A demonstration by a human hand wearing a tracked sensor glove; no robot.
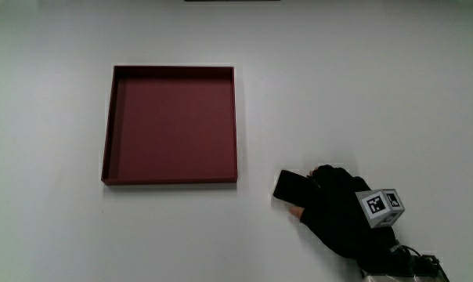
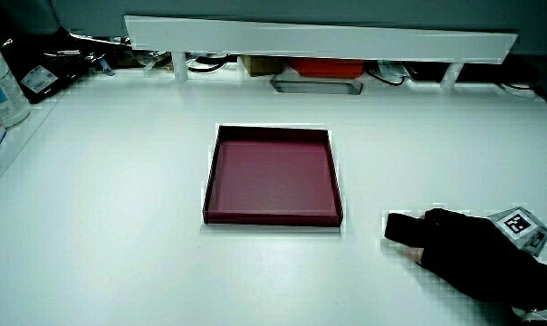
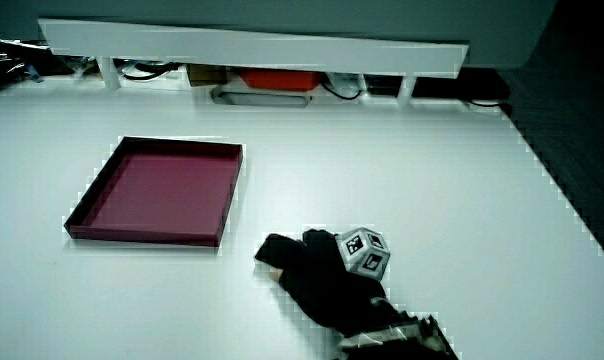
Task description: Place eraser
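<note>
Black, flat eraser (image 1: 290, 187), seemingly gripped by the hand (image 1: 338, 215).

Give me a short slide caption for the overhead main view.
Gloved hand grips a black eraser on the white table, beside the empty red tray.

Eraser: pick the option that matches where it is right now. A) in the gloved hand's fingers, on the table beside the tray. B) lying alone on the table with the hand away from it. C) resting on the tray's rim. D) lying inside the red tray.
A: the main view shows the black eraser in the fingers of the hand, low on the white table beside the red tray, whose inside holds nothing.
</note>
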